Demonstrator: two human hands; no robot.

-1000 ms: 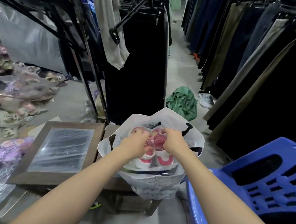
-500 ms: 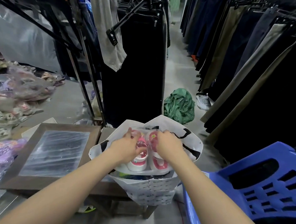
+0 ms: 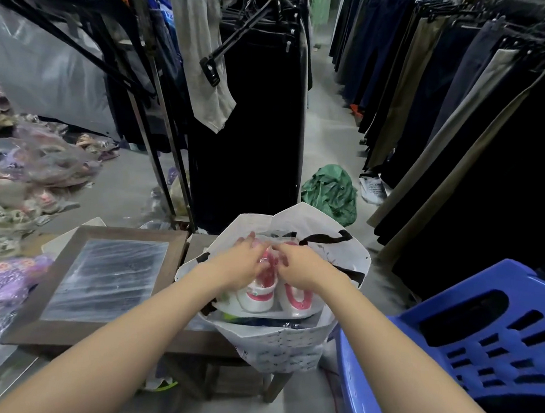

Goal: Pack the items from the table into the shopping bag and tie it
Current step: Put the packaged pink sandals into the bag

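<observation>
A white shopping bag [image 3: 287,346] with black markings stands open on the right end of a small wooden table [image 3: 62,330]. Inside it lies a pair of white and pink shoes [image 3: 260,297] wrapped in clear plastic, on top of darker items. My left hand [image 3: 244,262] and my right hand [image 3: 302,268] are both inside the bag's mouth, side by side, with fingers closed on the plastic-wrapped shoes at their far end.
A blue plastic chair [image 3: 481,343] stands close on the right. Racks of hanging trousers line both sides of the aisle. A green bundle [image 3: 330,192] lies on the floor beyond the bag. Bagged clothes [image 3: 19,169] are heaped on the left.
Both hands have pushed the wrapped shoes a little deeper and farther into the bag. The camera has tilted slightly, so the bag sits lower in view.
</observation>
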